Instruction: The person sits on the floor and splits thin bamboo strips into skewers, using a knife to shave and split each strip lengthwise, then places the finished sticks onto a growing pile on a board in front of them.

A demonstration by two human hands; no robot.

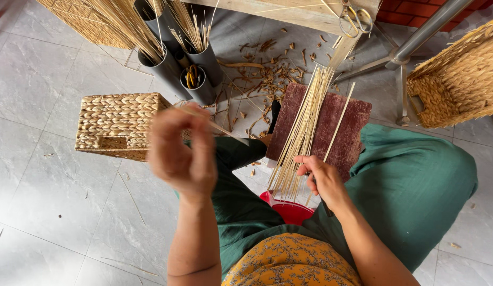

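Floor (50, 95): grey tile, seen from above; person seated, green trousers (416, 180) filling the lower right.

Baskets: one woven box basket (116, 126) on the floor at left, just beyond the left hand; a second, open basket (461, 79) at the right edge; part of a third at top left.

Board (331, 130): dark red-brown, rests tilted on the lap. A bundle of pale straws (302, 132) lies along it, fanned from the top edge down to the lower end, overhanging a red bowl (291, 211). One single straw lies apart, to the right of the bundle.

Tubes (196, 69): grey, upright, clustered above the board; some hold more straws, one holds yellow-handled scissors (192, 77). Dry brown scraps (262, 74) litter the floor between tubes and board. A second pair of scissors (353, 18) hangs at the table edge, top.

Left hand (182, 153): raised, motion-blurred, fingers curled closed around one thin straw that runs off to the right.

Right hand (323, 177): at the lower end of the bundle, fingertips pinched on a few straws, thumb against them.
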